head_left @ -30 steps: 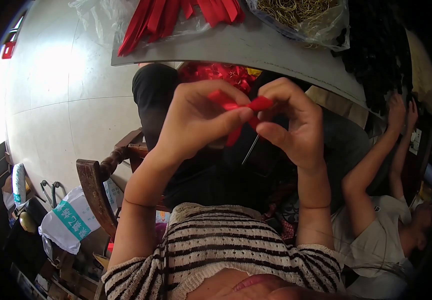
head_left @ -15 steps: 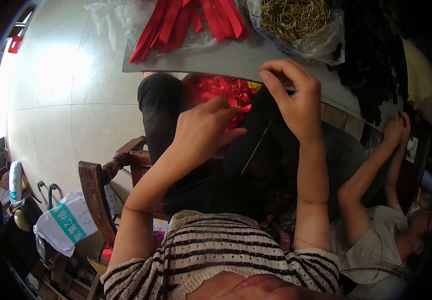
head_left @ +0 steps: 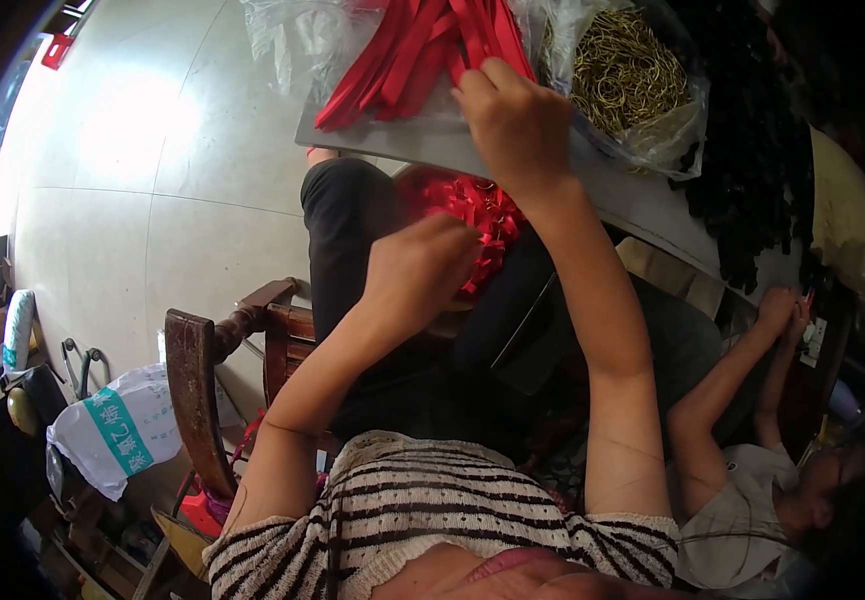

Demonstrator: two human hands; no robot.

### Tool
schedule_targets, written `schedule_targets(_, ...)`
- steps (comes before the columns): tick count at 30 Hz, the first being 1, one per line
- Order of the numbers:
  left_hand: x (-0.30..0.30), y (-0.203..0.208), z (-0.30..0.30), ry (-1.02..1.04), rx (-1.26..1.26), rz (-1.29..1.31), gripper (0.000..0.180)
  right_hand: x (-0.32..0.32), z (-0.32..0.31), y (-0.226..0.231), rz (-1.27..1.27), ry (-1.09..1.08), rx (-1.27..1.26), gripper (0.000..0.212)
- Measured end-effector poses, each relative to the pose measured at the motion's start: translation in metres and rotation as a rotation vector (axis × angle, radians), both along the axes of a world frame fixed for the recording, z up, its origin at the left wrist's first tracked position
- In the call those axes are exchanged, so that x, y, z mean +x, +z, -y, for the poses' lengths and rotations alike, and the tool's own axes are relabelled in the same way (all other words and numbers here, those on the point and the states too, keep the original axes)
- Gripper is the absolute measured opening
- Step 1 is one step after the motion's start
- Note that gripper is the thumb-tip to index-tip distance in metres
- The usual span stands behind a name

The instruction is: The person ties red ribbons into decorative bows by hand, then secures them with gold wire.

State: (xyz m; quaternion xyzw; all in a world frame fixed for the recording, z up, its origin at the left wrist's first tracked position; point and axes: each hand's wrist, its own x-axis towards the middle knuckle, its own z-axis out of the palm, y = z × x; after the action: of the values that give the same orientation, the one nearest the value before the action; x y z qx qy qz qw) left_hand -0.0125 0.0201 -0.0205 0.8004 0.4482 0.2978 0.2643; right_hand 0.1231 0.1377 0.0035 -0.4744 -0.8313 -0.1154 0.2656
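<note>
A bundle of red ribbon strips [head_left: 378, 85] lies on clear plastic along the grey table's edge. My right hand [head_left: 518, 125] is over its right side, fingers bent and fingertips pinched at a ribbon end. Lower and to the left, my left hand [head_left: 418, 270] is curled closed and somewhat blurred; whatever it may hold is hidden. Beneath and beyond it, between my knees, is a heap of red ribbon pieces [head_left: 493, 235] with bits of gold cord among them. A plastic bag of gold cord loops [head_left: 628, 70] sits right of the ribbon bundle.
The grey table [head_left: 433, 145] ends just before my knees. Black strips [head_left: 753, 170] hang over its right part. A co-worker [head_left: 743, 480] sits at the right, hands at the table. A wooden chair arm [head_left: 198, 390] and a white sack [head_left: 118, 430] are on the left.
My right hand has moved forward and left from the table edge to the ribbon bundle. My left hand has drawn its fingers in. The view has shifted slightly.
</note>
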Motion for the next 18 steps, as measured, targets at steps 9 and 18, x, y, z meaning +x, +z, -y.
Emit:
schedule_targets(9, -0.016, 0.034, -0.023, 0.03, 0.161, 0.233, 0.018, 0.045, 0.094, 0.064, -0.187, 0.506, -0.526, 0.026)
schedule_targets(18, -0.012, 0.051, -0.011, -0.039, -0.112, 0.596, 0.015, 0.023, 0.097, 0.024, -0.993, 0.432, -0.676, 0.045)
